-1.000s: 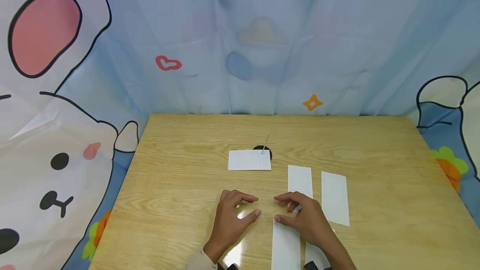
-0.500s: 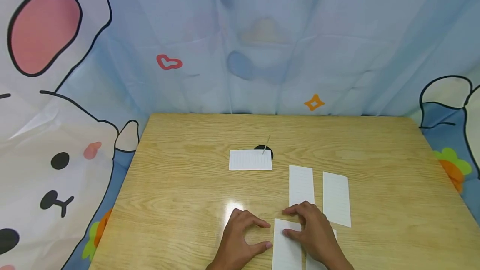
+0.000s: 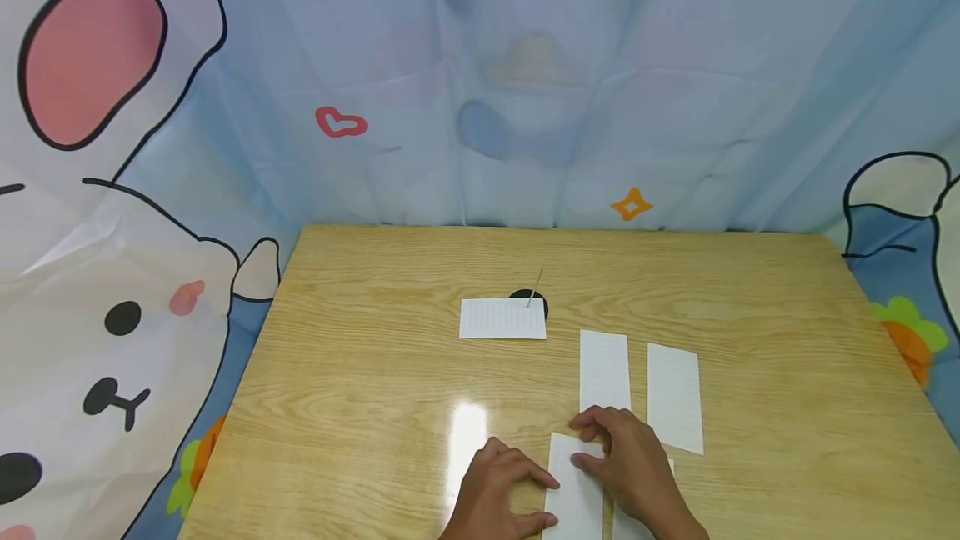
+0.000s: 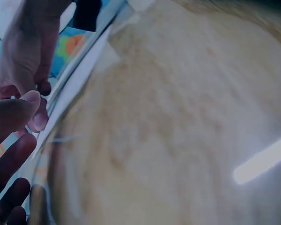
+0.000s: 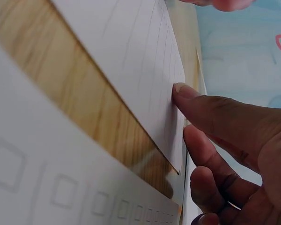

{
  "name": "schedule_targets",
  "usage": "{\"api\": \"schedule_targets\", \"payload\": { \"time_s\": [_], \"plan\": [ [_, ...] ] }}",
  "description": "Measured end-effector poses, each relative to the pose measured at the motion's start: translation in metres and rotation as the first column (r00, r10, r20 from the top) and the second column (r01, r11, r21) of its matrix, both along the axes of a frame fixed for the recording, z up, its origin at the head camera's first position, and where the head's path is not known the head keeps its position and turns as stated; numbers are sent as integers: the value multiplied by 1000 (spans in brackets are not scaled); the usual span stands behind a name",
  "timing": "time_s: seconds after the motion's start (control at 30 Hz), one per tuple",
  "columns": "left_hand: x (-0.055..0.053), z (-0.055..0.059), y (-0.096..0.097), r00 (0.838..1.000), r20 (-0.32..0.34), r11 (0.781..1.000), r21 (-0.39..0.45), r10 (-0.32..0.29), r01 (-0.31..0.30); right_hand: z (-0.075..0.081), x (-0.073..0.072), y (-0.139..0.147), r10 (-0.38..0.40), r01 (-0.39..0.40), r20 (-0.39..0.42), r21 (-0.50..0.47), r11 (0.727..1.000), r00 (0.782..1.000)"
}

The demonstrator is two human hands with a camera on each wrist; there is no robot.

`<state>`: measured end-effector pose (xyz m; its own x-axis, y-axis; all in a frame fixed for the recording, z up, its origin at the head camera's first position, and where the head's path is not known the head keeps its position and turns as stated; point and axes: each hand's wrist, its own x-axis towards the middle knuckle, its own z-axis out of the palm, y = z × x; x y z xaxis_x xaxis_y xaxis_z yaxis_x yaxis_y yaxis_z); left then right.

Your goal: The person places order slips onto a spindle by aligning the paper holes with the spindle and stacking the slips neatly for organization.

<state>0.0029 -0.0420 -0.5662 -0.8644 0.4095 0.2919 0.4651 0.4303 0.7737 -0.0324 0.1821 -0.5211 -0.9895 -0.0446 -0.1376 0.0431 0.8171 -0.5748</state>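
A white lined paper card (image 3: 573, 490) lies at the table's near edge. My right hand (image 3: 630, 461) pinches its far right corner; in the right wrist view the thumb (image 5: 189, 93) lies on the lined face (image 5: 131, 61), with the other fingers past the edge. At the card's left side is my left hand (image 3: 498, 490), thumb and forefinger spread apart and their tips at that edge. In the left wrist view, the left fingers (image 4: 18, 150) look loosely curved. A second white card (image 3: 630, 527) lies mostly beneath the right hand.
Two more white cards lie beyond the right hand, one straight ahead (image 3: 604, 369) and one to the right (image 3: 675, 398). Further back, a lined card (image 3: 502, 319) partly covers a black disc (image 3: 545, 309), with a thin stick (image 3: 536, 283) over it. A printed curtain (image 3: 405, 107) hangs behind the table.
My left hand has come nearer and to the right, up to the card's left edge. The right hand has moved slightly right and nearer, onto the card's far corner.
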Motion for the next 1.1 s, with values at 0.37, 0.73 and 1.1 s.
{"api": "schedule_targets", "payload": {
  "time_s": [0.37, 0.73, 1.1],
  "plan": [
    [0, -1, 4, 992, -126, 993, -117, 3, -18, 1, 1, 0, 43, -43, -3, -25, 999, 999],
    [-1, -2, 5, 986, -166, 989, -147, 1, -26, 6, 3, 9, 115, -114, 0, -154, 982, 993],
    [0, -1, 3, 996, -94, 988, -155, -12, -2, 11, 1, 38, 267, -240, 59, -288, 927, 962]
  ]
}}
